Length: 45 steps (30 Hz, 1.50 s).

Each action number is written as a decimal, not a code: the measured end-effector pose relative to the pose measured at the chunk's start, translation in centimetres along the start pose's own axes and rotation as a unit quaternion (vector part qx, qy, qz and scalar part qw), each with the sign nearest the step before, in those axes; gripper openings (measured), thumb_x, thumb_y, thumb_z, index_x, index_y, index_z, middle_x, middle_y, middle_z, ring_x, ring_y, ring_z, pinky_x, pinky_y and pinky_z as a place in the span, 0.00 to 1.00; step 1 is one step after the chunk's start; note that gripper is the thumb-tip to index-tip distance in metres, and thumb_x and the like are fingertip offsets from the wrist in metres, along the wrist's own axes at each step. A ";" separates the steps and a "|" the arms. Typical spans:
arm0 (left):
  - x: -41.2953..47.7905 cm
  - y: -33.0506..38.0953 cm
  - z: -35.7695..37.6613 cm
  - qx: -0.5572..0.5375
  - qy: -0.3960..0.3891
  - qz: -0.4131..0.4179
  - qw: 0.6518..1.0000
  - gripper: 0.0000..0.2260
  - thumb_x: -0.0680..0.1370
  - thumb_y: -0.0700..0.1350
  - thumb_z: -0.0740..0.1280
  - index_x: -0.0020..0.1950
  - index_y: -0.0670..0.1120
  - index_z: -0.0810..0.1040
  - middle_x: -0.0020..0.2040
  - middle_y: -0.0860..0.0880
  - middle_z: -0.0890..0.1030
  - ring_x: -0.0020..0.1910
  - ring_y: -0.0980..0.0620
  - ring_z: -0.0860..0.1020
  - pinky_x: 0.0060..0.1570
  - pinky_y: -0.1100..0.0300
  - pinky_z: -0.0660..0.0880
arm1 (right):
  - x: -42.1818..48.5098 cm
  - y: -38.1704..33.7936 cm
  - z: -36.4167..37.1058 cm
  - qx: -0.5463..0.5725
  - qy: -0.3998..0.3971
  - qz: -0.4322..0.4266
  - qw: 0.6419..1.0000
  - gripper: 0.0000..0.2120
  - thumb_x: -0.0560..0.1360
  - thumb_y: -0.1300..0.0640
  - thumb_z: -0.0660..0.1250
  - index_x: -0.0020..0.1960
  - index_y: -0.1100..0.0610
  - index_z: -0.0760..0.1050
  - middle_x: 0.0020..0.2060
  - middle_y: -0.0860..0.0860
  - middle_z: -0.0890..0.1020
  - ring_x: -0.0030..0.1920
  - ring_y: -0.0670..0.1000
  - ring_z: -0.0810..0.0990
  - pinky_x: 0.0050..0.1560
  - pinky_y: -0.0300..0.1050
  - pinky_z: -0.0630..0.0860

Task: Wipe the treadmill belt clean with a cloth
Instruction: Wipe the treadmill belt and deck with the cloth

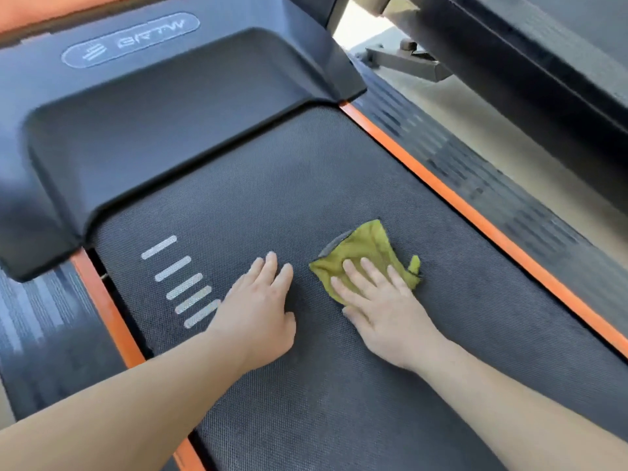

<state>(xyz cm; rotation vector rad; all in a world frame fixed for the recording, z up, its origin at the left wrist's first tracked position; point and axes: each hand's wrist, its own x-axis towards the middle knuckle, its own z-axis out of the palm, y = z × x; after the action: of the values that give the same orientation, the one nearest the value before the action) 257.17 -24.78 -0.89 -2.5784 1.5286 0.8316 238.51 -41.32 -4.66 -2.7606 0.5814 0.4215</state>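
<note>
The right hand point(384, 307) lies flat, fingers straight and slightly spread, pressing the cloth point(360, 249) down without gripping it; the left hand point(261, 300) is equally flat and open, palm on the bare treadmill belt point(306, 171), holding nothing.

Since the cloth is only pinned, a hard stroke over the textured surface could likely roll it up or let it slip free, leaving skin rubbing the belt; weight on the left hand might also make the belt creep; a loose corner could snag along the orange side strip point(441, 185).

The cloth sits right of the frame's centre, bunched under the right fingers and poking out beyond the fingertips, near the left hand but apart from it; white stripes point(180, 280) lie left of that hand; the motor cover point(170, 113) fills the upper left.
</note>
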 end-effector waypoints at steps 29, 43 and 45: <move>0.0 0.3 1.8 0.101 -0.017 0.020 0.995 0.36 0.82 0.66 0.50 0.85 0.49 0.47 0.84 0.44 0.46 0.83 0.43 0.45 0.80 0.48 0.54 | -0.6 7.3 -1.5 0.091 0.035 0.135 0.986 0.25 0.84 0.36 0.42 0.81 0.32 0.54 0.82 0.38 0.44 0.83 0.43 0.40 0.82 0.52 0.39; 0.0 -1.4 -1.0 0.013 -0.057 0.032 0.998 0.28 0.86 0.53 0.54 0.84 0.56 0.46 0.83 0.56 0.38 0.82 0.54 0.38 0.80 0.50 0.52 | -0.9 3.7 -0.1 0.078 0.029 0.103 0.991 0.27 0.84 0.37 0.43 0.82 0.37 0.54 0.83 0.41 0.49 0.83 0.47 0.45 0.82 0.50 0.40; -1.1 -3.1 -0.4 0.007 -0.015 0.029 0.999 0.29 0.86 0.52 0.56 0.84 0.53 0.48 0.84 0.53 0.40 0.83 0.53 0.40 0.81 0.54 0.49 | 0.1 6.1 -1.1 0.073 0.055 0.252 0.963 0.28 0.85 0.39 0.41 0.84 0.40 0.51 0.84 0.45 0.49 0.84 0.50 0.46 0.82 0.55 0.43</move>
<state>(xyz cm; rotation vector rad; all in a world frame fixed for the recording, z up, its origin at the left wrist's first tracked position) 259.45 -22.39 -0.75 -2.5116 1.6012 0.8575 236.21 -47.08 -5.05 -2.4831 1.2973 0.3122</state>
